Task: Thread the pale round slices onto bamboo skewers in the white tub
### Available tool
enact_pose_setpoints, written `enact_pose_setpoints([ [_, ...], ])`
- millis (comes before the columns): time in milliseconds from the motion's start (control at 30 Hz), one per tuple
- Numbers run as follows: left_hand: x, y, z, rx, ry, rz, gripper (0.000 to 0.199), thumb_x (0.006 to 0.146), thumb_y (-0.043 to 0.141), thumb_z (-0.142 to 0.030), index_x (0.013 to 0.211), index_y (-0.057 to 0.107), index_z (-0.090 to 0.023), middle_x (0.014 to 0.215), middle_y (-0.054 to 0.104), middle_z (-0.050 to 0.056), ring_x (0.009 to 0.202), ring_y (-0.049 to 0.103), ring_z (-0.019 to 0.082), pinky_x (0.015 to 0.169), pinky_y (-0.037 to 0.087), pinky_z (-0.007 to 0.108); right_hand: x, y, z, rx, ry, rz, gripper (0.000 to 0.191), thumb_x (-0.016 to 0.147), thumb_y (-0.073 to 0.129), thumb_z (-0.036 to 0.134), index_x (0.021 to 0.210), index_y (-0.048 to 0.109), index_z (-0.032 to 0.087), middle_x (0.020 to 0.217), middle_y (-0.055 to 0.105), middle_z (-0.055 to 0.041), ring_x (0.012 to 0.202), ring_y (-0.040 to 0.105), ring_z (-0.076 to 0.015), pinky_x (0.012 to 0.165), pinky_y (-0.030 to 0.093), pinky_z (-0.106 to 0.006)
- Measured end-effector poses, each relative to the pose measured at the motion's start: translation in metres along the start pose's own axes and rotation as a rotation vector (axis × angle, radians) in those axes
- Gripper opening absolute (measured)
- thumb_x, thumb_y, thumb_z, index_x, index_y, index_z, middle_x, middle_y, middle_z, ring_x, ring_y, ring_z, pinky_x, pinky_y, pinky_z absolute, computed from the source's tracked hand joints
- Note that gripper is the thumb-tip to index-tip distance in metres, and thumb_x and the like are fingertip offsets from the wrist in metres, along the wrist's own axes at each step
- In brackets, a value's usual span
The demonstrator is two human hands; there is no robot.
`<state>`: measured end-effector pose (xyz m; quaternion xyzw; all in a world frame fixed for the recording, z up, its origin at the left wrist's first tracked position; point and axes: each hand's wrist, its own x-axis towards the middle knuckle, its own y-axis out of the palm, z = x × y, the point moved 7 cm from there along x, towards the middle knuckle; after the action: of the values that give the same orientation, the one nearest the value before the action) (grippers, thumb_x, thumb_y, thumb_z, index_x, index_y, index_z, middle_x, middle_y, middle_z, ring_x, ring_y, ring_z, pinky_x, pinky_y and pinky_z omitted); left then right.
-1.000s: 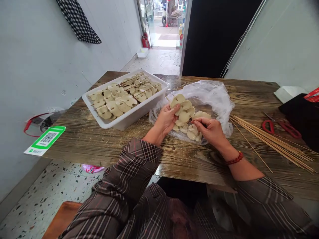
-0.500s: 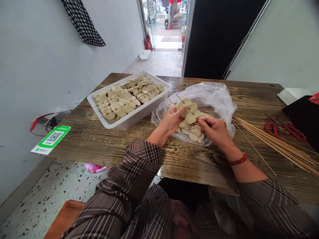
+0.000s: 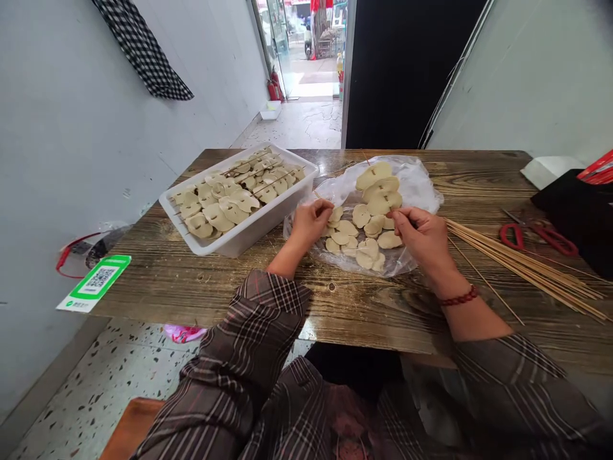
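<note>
Fingers point(image 3: 407, 223) of the right hand point(image 3: 425, 239) grip one skewer point(image 3: 382, 186), left hand point(image 3: 307, 223) closed; one tub point(image 3: 263, 222) holds skewered slices point(image 3: 234, 206), one bag point(image 3: 417, 176) loose slices point(image 3: 345, 231).

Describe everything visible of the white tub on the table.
The white tub looks like plastic: rectangular, open-topped, with a rounded rim and smooth walls. It sits upright and slantwise on the wooden table, left of the clear plastic bag. Flat beige slices threaded on thin skewers fill it to near the rim. Neither hand touches it; whether the bag does is unclear.
</note>
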<state>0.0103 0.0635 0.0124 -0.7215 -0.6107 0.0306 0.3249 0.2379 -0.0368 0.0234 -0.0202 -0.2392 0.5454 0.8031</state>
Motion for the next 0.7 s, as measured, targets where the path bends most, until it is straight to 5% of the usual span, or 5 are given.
enact_pose_setpoints([
  [267,-0.008,0.026,-0.012,0.473,0.23,0.24,0.023,0.077,0.067,-0.022,0.099,0.074,-0.016,0.114,0.07,0.012,0.108,0.06,0.027,0.101,0.044,0.044,0.001,0.002,0.0,-0.01,0.012,0.021,0.028,0.086,0.06,0.042,0.084,0.073,0.016,0.054,0.057,0.0022,0.049,0.049,-0.0105,0.049,0.036,-0.024],
  [533,-0.015,0.037,-0.02,0.495,0.308,0.417,0.03,0.077,0.068,-0.025,0.107,0.075,-0.023,0.125,0.067,0.007,0.115,0.056,0.029,0.104,0.037,0.045,0.0,0.004,0.003,-0.033,-0.01,0.035,0.031,0.086,0.058,0.043,0.085,0.073,0.016,0.056,0.058,0.0011,0.051,0.049,-0.0111,0.049,0.036,-0.023],
  [700,-0.017,0.04,-0.027,0.507,0.358,0.398,0.022,0.082,0.063,-0.023,0.1,0.076,-0.025,0.116,0.072,0.006,0.111,0.057,0.027,0.102,0.037,0.044,0.0,0.004,0.005,-0.051,-0.024,0.038,0.03,0.086,0.058,0.041,0.083,0.073,0.015,0.057,0.058,0.001,0.053,0.049,-0.0112,0.052,0.037,-0.024],
])
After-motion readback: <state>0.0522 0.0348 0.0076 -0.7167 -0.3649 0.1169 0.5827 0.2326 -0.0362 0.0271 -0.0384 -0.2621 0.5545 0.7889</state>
